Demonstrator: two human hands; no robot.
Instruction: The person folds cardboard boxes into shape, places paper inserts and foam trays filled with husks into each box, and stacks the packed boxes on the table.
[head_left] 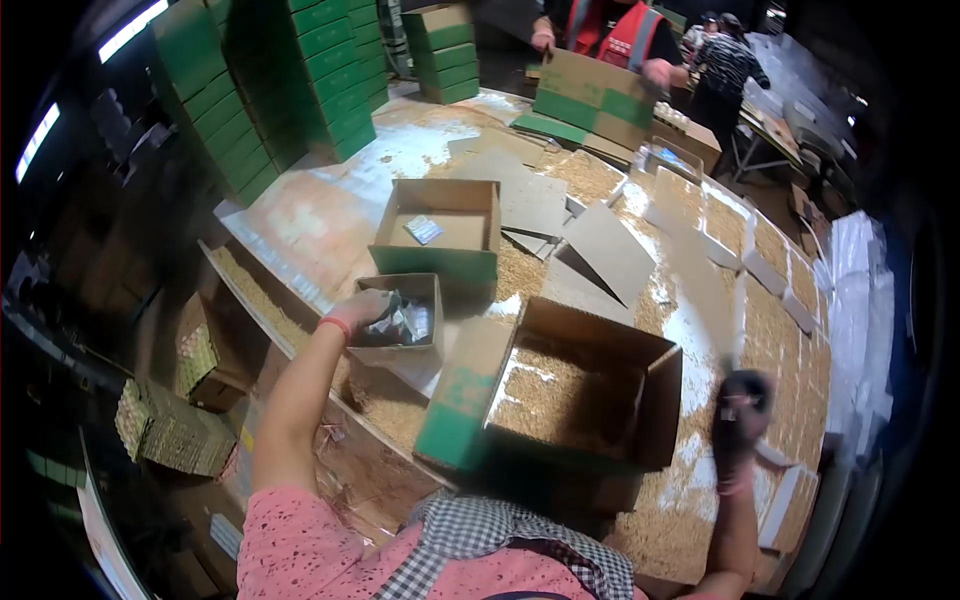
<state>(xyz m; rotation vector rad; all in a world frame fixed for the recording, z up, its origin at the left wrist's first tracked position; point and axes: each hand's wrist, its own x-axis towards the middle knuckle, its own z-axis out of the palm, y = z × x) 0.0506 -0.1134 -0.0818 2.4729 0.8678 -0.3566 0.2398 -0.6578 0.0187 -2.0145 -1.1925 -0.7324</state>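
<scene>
My left hand (374, 308) reaches into a small cardboard box (393, 355) of shiny plastic packets (415, 322). Its fingers are down among the packets, so their grip is hidden. My right hand (742, 405), in a dark glove, is out to the right, closed at the lower end of a cardboard sheet (692, 270) smeared by motion. Between my hands stands an open green and brown carton (665, 400) with sawdust-like filling (570, 400) inside. Behind the small box, a shallower carton (440, 262) holds one packet (424, 230).
Loose cardboard sheets (605, 245) lie on the filling-strewn table (300, 225). Filled trays (775, 330) line the right side. Green cartons (335, 75) are stacked at the back left, egg trays (185, 435) at the lower left. Across the table, a person in a red vest (625, 35) handles a carton (595, 95).
</scene>
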